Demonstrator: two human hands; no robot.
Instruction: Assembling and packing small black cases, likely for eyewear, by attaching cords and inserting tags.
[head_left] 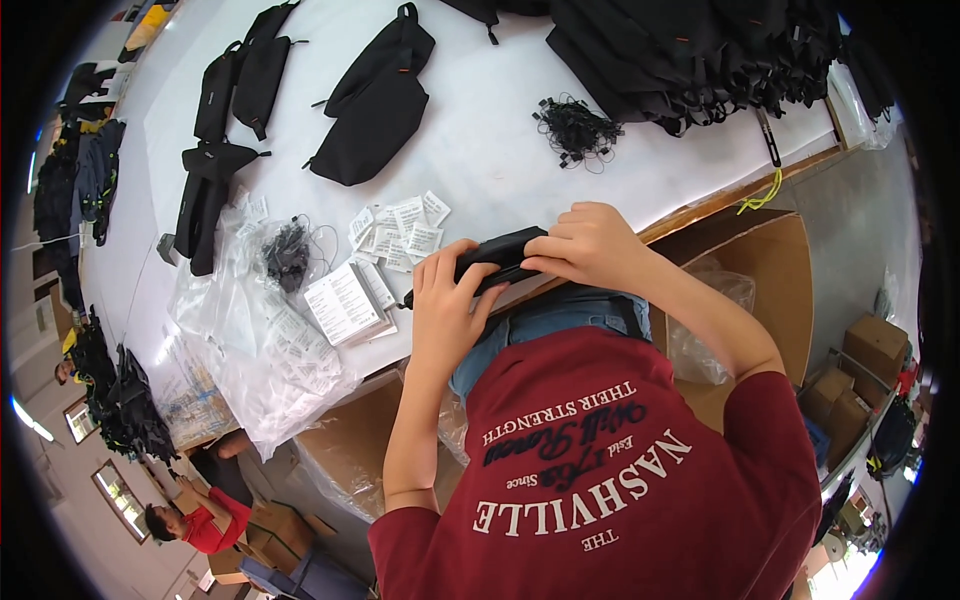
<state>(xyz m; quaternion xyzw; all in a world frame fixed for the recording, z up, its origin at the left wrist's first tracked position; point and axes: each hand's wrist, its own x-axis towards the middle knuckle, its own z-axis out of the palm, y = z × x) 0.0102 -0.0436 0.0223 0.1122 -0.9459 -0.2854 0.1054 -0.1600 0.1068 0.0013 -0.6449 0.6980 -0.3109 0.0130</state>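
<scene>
At the table's near edge, just in front of my body, I hold a small black pouch [503, 248]. My left hand [447, 292] wraps round its left end, with the thumb and fingers closed on the fabric. At the other end my right hand [592, 243] pinches the pouch between thumb and bent fingers; whatever small part lies under those fingertips is hidden. Close to my left hand are a stack of white printed cards [345, 303] and a loose pile of small white labels [400, 230].
A clear plastic bag [255, 350] and a black cord bundle [288, 255] lie left. More black pouches [370, 125] lie beyond, with a large black heap [700, 60] far right. Another cord tangle [577, 132] sits mid-table. An open carton [780, 270] stands below the edge; a person [205, 520] is at lower left.
</scene>
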